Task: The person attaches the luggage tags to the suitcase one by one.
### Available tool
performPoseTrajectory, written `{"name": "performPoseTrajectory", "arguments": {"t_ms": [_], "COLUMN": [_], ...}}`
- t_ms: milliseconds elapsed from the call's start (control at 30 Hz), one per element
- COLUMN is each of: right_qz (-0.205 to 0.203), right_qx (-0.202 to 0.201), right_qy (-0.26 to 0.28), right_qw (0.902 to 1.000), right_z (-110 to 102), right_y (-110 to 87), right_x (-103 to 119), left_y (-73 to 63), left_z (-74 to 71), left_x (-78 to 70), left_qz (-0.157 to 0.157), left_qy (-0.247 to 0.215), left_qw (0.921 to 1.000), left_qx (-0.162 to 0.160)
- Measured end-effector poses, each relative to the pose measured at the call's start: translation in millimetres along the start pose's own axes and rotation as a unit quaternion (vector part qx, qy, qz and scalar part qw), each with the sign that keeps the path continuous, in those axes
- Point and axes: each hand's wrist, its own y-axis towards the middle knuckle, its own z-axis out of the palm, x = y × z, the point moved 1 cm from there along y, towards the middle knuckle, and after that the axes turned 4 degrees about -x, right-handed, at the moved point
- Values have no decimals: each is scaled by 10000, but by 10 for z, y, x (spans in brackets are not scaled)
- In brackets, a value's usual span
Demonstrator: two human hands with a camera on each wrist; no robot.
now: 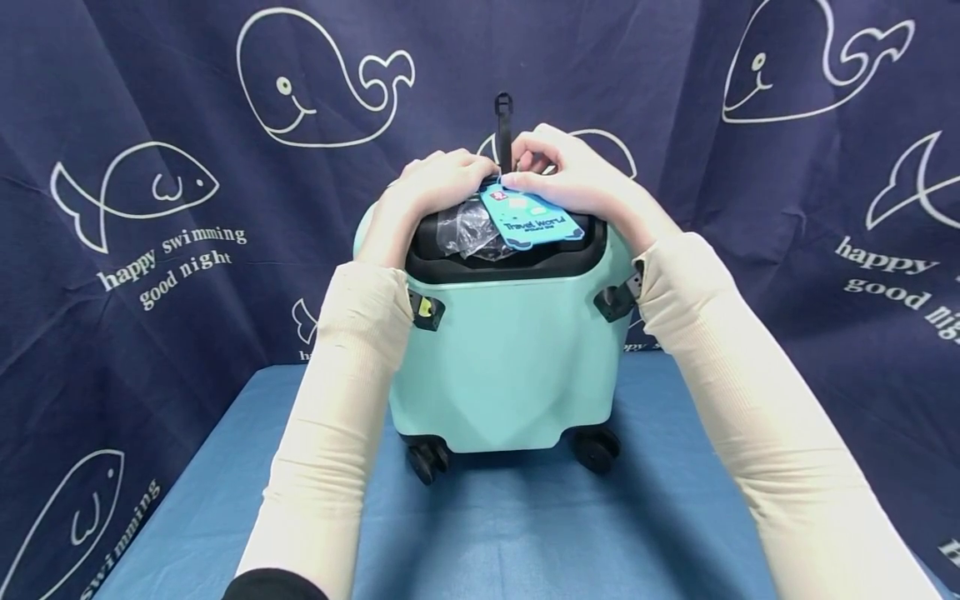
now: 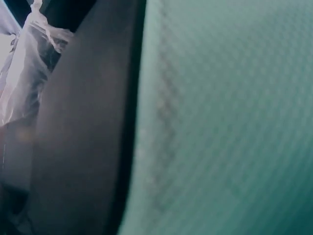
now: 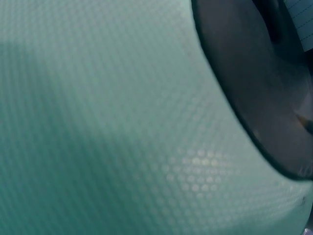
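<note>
A mint-green suitcase (image 1: 510, 358) stands upright, with a black recessed panel (image 1: 525, 265) on top. My right hand (image 1: 573, 171) has its thumb and bent fingers pinched at the base of a black strap (image 1: 504, 137), which sticks up and ends in a small buckle. A blue luggage tag (image 1: 532, 218) printed "Travel World" hangs below that thumb. My left hand (image 1: 442, 179) lies over the top of the suitcase, fingertips close to the strap; its thumb and whatever is under it are hidden. Crumpled clear plastic wrap (image 1: 471, 229) is between the hands. Both wrist views show mostly the textured green shell (image 2: 234, 117).
Black caster wheels (image 1: 596, 450) rest on the blue cloth-covered table (image 1: 487, 533). Behind and at the sides hangs a navy curtain (image 1: 465, 50) with white whales, fish and lettering. Small black wrist devices (image 1: 617, 302) are at both cuffs, close to the suitcase front.
</note>
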Motion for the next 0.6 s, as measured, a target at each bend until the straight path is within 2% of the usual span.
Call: {"name": "performPoseTrajectory", "arguments": {"t_ms": [67, 267, 600], "right_qz": [-1, 5, -34], "right_qx": [7, 6, 28], "right_qy": [-4, -25, 22], "right_qw": [10000, 10000, 10000], "right_z": [4, 0, -8], "right_y": [4, 8, 4], "right_x": [3, -1, 12], "left_y": [-9, -20, -20], "left_z": [-4, 1, 15], "left_x": [0, -7, -12], "left_qz": [15, 120, -13], "left_qy": [9, -151, -11], "left_qw": [10000, 9996, 9995], "left_qx": [28, -211, -318]}}
